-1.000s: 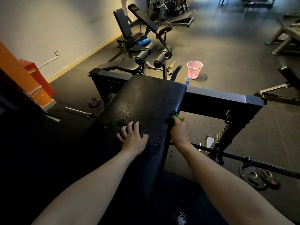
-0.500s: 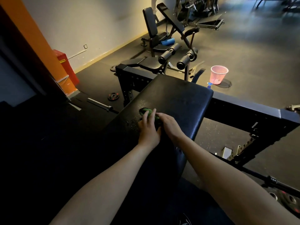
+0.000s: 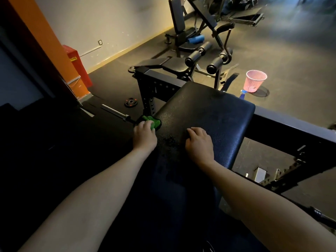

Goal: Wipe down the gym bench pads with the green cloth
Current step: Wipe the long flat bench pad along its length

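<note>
The black bench pad (image 3: 214, 110) slopes up in front of me, with wet specks near its middle. At the pad's left edge my left hand (image 3: 144, 136) grips the crumpled green cloth (image 3: 154, 121) and holds it against the side of the pad. My right hand (image 3: 200, 144) rests on top of the pad, fingers loosely bent, holding nothing.
A black rack frame (image 3: 291, 124) crosses behind the pad. On the floor lie a barbell (image 3: 116, 112) and a weight plate (image 3: 131, 102) to the left. A pink basket (image 3: 255, 83) and a blue spray bottle (image 3: 242, 94) stand at the right. Another bench with roller pads (image 3: 198, 55) stands behind.
The green cloth went from my right hand at the pad's right edge into my left hand, which carried it across to the left edge. My right hand now rests on the pad.
</note>
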